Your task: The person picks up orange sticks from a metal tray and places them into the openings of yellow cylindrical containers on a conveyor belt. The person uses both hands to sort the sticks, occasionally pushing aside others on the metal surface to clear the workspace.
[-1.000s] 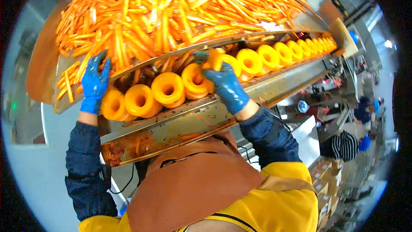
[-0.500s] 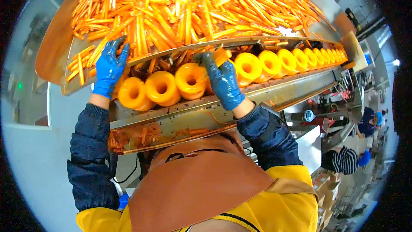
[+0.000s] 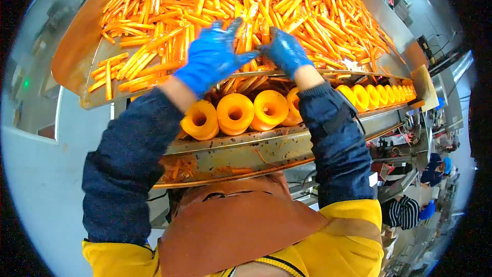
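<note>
Left hand point(image 3: 215, 54) has swung right and right hand point(image 3: 288, 54) has risen from the cups point(image 3: 235, 114) to just beside it, over sticks point(image 3: 236, 0) heaped in the tray point(image 3: 72, 59). Left fingers are spread; whether the right ones pinch anything, I cannot tell. Best gather lengthwise, gently, lest sticks snap.
</note>
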{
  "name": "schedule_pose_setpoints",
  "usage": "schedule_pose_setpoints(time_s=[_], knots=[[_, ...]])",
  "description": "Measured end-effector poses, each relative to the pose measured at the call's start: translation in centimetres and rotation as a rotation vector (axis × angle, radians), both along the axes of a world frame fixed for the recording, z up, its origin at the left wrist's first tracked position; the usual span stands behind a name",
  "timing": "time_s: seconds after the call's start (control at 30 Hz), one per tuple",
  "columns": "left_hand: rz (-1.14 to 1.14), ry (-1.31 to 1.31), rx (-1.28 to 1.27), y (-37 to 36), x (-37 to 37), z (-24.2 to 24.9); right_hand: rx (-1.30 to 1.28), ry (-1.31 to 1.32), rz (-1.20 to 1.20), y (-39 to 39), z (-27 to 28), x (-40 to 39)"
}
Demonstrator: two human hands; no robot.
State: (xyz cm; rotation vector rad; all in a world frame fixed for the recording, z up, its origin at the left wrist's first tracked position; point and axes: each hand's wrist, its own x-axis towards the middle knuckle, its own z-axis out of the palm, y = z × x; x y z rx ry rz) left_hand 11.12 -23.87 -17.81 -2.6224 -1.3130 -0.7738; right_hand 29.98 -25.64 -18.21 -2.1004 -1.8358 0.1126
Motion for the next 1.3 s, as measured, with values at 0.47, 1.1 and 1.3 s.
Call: schedule_pose_setpoints(time_s=[0.47,1.1,1.3], knots=[[-0.214,-1.042,-0.608,7.7,-6.2,0.7,0.353,1.171,0.120,-7.5,0.5,1.6],[-0.057,-1.373,-0.812,-7.5,-14.4,0.6,0.411,0.466,0.195,-11.8,-4.3,-5.5],[-0.133,-0.947,-1.160,-9.8,-11.2,-1.5,-0.188,1.626,0.121,-12.6,-3.3,-10.1]])
